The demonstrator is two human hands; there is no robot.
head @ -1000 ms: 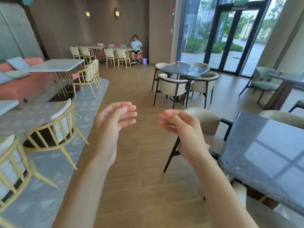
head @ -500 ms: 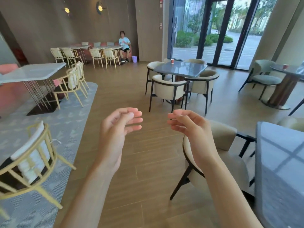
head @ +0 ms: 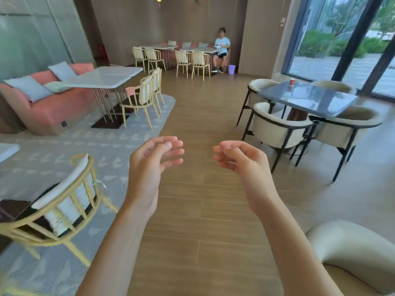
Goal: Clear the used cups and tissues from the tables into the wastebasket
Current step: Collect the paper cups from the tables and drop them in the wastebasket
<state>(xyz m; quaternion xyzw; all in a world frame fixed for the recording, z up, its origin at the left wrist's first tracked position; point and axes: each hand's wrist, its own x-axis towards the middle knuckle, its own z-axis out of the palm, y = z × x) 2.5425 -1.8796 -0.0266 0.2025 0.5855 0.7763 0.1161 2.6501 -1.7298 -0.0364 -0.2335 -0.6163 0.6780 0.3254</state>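
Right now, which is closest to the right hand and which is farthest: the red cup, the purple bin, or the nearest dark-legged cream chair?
From the right hand:
1. Cream chair, just ahead on the right.
2. Red cup, on the dark table's far corner.
3. Purple bin, by the back wall.

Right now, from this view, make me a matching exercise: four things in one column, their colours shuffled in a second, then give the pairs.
Things:
1. paper cup on the dark table
2. wastebasket by the far wall
3. sofa on the left
4. nearest slatted chair

Colours:
A. lilac
B. yellow frame
C. red
D. salmon pink

Pairs: 1-C, 2-A, 3-D, 4-B
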